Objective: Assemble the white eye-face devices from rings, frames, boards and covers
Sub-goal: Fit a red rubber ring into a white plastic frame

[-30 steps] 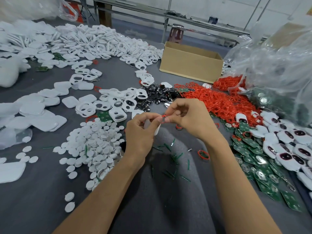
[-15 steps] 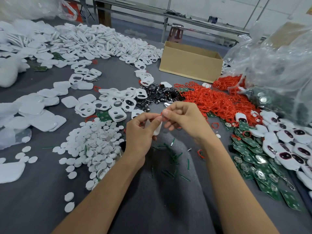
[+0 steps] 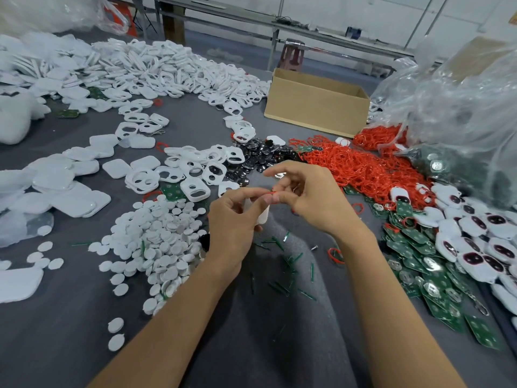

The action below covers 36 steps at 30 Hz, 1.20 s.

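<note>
Obs.: since half a second ago my right hand [image 3: 310, 200] has opened out at the top. Its index finger [image 3: 275, 169] now stands lifted and stretched to the left, where it lay curled in with the others. The lower fingers and thumb still pinch the red ring [image 3: 272, 193]. My left hand [image 3: 232, 222] has hardly shifted. Its fingers are curled round the white piece [image 3: 263, 217], thumb and forefinger tips right against the ring.

Reading: I judge the ring is being stretched or seated onto the white piece, and the raised finger is making room. The fit is not yet finished, since the ring is still between my fingertips.

Position: both parts are held in the air over the grey cloth [image 3: 279, 345], between the white discs [image 3: 162, 236] and the green boards [image 3: 414, 242], and near the pile of loose rings [image 3: 363, 169].

Orientation: the ring shows almost edge-on, a short red line running left to right. Only the lower end of the white piece shows, hanging down from my left fingertips, so its long axis seems to run steeply up and down. I cannot tell which way its face points.
</note>
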Tool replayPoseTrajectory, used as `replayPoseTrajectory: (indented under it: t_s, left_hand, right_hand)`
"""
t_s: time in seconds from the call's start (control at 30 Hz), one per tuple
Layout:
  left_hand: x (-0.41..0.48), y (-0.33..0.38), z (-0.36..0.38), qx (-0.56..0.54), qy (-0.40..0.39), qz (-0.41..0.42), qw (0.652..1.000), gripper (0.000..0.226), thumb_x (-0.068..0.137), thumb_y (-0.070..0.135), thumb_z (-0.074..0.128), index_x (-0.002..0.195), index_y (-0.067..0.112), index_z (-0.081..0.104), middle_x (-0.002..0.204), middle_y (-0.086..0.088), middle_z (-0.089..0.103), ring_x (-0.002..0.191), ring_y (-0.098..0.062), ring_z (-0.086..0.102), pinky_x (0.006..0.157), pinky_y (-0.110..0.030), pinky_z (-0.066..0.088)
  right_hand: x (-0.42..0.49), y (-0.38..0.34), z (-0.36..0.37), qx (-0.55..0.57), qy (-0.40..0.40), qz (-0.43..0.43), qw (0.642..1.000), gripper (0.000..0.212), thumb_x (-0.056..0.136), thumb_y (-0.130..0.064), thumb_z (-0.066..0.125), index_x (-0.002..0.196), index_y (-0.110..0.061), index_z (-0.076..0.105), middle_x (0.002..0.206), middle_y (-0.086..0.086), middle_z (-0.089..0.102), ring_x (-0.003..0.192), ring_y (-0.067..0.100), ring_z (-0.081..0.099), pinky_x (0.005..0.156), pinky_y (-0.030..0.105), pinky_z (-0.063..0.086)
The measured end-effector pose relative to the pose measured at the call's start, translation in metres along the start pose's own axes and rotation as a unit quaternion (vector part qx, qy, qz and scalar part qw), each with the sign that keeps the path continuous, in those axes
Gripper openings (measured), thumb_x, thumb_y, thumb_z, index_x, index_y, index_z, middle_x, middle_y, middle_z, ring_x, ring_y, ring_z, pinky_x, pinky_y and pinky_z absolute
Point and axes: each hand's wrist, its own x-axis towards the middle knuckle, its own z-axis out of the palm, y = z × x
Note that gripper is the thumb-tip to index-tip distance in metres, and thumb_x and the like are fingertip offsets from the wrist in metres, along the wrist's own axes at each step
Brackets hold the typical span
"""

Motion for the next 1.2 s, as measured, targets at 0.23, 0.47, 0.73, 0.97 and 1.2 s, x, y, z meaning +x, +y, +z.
replayPoseTrajectory:
  t_s: [0.23, 0.47, 0.73, 0.97, 1.2]
  left_hand:
    - [-0.0004, 0.0019, -0.0009, -0.023, -0.010, -0.004, 1.000, 0.013, 0.085, 0.013, 0.073, 0.078, 0.023, 0.075, 0.067, 0.008, 0.067, 0.062, -0.005, 0.056, 0.050, -0.020, 0.048]
    - [0.0001, 0.0020, -0.0005, -0.012, -0.028, 0.004, 1.000, 0.015, 0.088, 0.011, 0.069, 0.081, 0.023, 0.073, 0.073, 0.007, 0.070, 0.066, -0.004, 0.059, 0.052, -0.023, 0.050]
    - [0.0026, 0.0009, -0.0017, -0.052, 0.046, -0.022, 0.997, 0.011, 0.088, 0.006, 0.068, 0.082, 0.014, 0.071, 0.075, 0.000, 0.070, 0.064, -0.009, 0.064, 0.048, -0.021, 0.050]
    - [0.0029, 0.0025, -0.0010, -0.105, 0.001, -0.063, 0.992, 0.022, 0.094, -0.001, 0.056, 0.098, 0.014, 0.072, 0.105, -0.017, 0.071, 0.086, -0.018, 0.066, 0.061, -0.023, 0.056]
    - [0.0049, -0.0004, 0.0001, -0.101, -0.027, -0.101, 0.989, 0.048, 0.087, -0.014, 0.058, 0.127, 0.012, 0.057, 0.102, -0.010, 0.072, 0.085, -0.015, 0.069, 0.069, -0.027, 0.059]
  right_hand:
    - [-0.0011, 0.0011, -0.0025, 0.050, 0.035, -0.030, 0.998, 0.031, 0.078, 0.002, 0.072, 0.104, -0.014, 0.065, 0.073, 0.003, 0.070, 0.065, 0.029, 0.059, 0.063, 0.029, 0.048]
    - [-0.0010, 0.0046, -0.0013, 0.036, -0.037, -0.026, 0.998, 0.032, 0.086, 0.002, 0.062, 0.111, -0.016, 0.055, 0.074, -0.005, 0.060, 0.058, 0.011, 0.042, 0.060, 0.017, 0.037]
    - [0.0011, 0.0032, 0.0038, -0.061, -0.003, -0.069, 0.996, 0.030, 0.070, -0.016, 0.084, 0.092, -0.018, 0.065, 0.078, -0.004, 0.061, 0.068, 0.013, 0.054, 0.063, 0.019, 0.044]
    - [0.0006, 0.0049, 0.0037, -0.098, 0.054, -0.073, 0.991, 0.016, 0.073, -0.011, 0.080, 0.087, -0.009, 0.074, 0.073, 0.002, 0.067, 0.065, 0.015, 0.062, 0.063, 0.020, 0.050]
    - [-0.0006, 0.0019, 0.0027, -0.050, 0.030, -0.031, 0.998, 0.014, 0.075, -0.008, 0.078, 0.088, -0.006, 0.072, 0.074, 0.006, 0.070, 0.069, 0.016, 0.066, 0.066, 0.022, 0.054]
